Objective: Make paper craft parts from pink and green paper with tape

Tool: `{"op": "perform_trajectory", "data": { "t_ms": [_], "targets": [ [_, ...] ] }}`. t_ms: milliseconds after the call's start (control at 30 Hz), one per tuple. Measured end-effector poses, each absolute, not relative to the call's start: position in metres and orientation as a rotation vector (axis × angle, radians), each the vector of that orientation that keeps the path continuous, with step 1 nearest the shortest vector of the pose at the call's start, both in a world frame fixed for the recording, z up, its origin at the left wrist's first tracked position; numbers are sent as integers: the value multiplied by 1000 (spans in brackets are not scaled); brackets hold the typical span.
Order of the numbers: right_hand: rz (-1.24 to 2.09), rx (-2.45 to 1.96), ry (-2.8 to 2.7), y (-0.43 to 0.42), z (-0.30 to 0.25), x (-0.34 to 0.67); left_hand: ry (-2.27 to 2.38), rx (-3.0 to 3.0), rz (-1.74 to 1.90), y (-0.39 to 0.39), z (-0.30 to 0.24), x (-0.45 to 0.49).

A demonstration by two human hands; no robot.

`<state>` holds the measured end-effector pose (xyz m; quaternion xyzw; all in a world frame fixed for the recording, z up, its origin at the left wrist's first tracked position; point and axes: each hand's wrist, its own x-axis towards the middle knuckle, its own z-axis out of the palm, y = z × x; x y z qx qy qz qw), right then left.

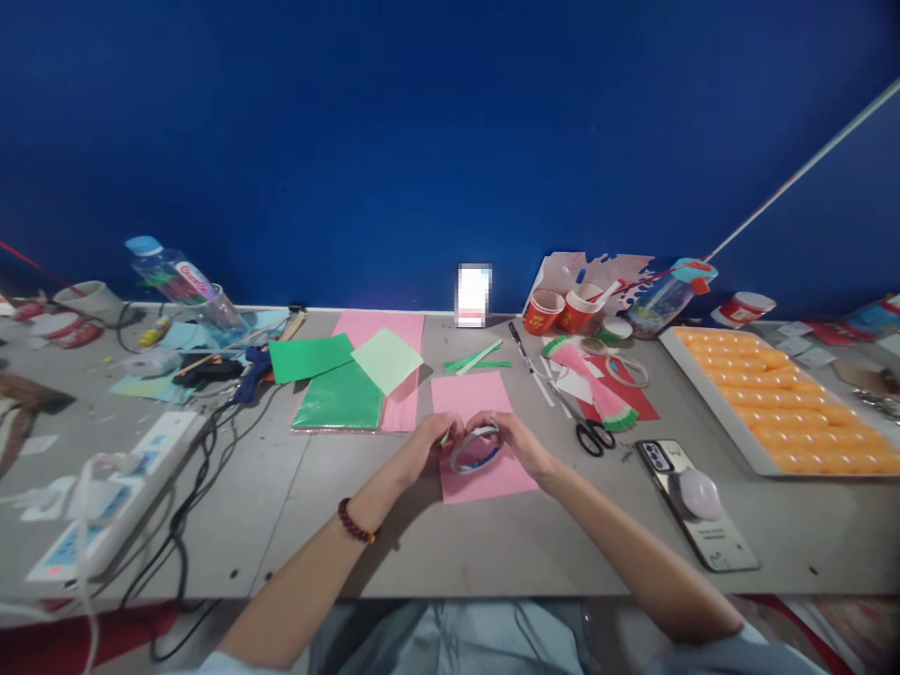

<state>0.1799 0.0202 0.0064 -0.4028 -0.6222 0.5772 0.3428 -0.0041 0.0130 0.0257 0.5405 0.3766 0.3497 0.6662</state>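
Above a sheet of pink paper, my right hand grips a roll of tape, a white ring with a bluish inside, tilted on its edge. My left hand is closed beside it, fingertips pinched near the roll. A small pale greenish bit shows at those fingers, too small to name. Just beyond the pink sheet lie green paper strips with a pale strip across them. Left of my hands, a green sheet and a pale green square rest on a green packet.
To the right are black-handled scissors, a watermelon-patterned paper fan, red paper cups, a phone and a tray of orange balls. A power strip, black cables and a glue gun lie left.
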Motion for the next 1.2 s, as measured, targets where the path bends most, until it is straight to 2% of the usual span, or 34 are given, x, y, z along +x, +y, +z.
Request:
{"op": "perform_trajectory", "data": {
  "t_ms": [433,800,1000,1200],
  "targets": [
    [1420,-1029,-1543,17,24,175,911,1305,726,14,20,-1],
    [1609,-1038,-1265,25,26,180,852,1331,758,8,19,0],
    [1622,-1131,-1404,30,17,182,832,1346,797,10,22,-3],
    [1302,-1195,-1543,28,20,182,864,1417,809,9,22,-1]
  ]
}}
